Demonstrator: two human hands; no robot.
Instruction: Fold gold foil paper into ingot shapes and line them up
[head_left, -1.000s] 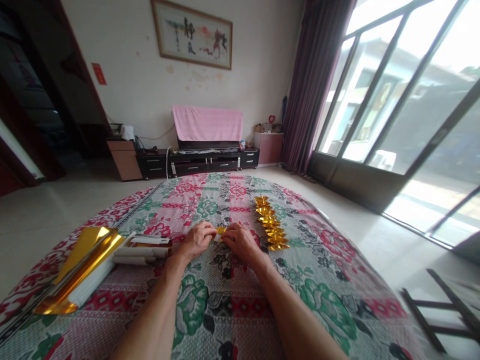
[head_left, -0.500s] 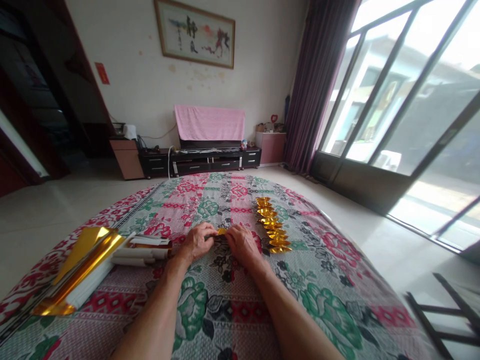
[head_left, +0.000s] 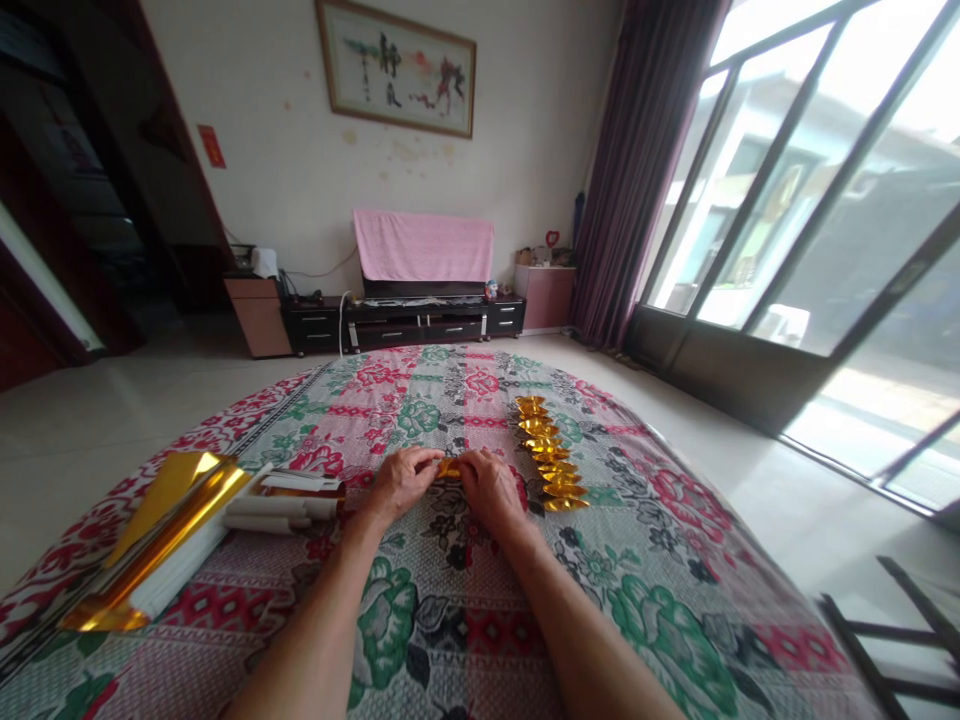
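In the head view, a small piece of gold paper (head_left: 449, 469) sits near the middle of the frame, between the fingertips of the two hands. The left hand (head_left: 403, 483) grips its left end with thumb and fingers bent together; the right hand (head_left: 491, 487) grasps its right end, the fingers curled over and covering that side, so the exact hold of each fingertip is hidden. Both hands are just above or on the flowered tablecloth (head_left: 420, 415); which, I cannot tell.

Just right of centre, near the right hand, a row of folded gold pieces (head_left: 540, 427) runs down the cloth. At the lower left lie gold sheets (head_left: 169, 490), with white rolls (head_left: 259, 522) beside them, nearer the left hand.

At the top centre, a framed picture (head_left: 401, 72) bears two large dark brush characters, one above the other, and a column of smaller ones too small to read. The red paper (head_left: 211, 146) at the upper left has marks too small to make out.
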